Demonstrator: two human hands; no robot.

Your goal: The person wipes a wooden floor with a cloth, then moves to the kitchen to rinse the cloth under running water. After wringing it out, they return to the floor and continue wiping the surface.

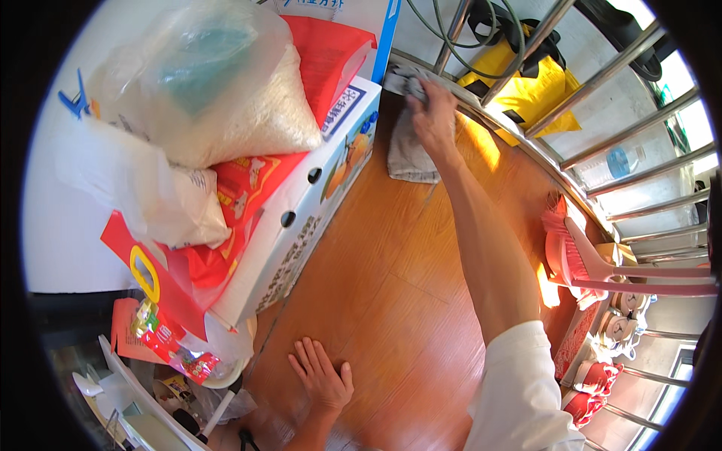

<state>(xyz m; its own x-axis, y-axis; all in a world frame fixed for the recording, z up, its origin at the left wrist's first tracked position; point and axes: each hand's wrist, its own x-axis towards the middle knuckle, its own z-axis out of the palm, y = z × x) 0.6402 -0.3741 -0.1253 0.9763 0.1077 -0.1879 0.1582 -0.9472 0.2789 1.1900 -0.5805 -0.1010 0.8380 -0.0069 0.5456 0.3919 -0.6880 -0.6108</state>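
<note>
My right hand [435,115] reaches far forward and grips a grey cloth [412,155], pressing it to the wood-grain floor [389,282] in the corner beside the sill of the metal railing. Part of the cloth bunches up under the fingers; the rest trails flat towards me. My left hand [320,373] rests palm down on the floor at the lower middle, fingers apart, holding nothing. To its left are a red food packet [175,349] and a pale tub rim [228,379].
On the left, a white printed carton [265,253] bears red bags and a clear sack of white grains [265,113]. Metal bars [609,121] line the right, with a yellow bag [524,84] behind. A pink broom and dustpan [569,248] and red shoes [592,389] stand nearer.
</note>
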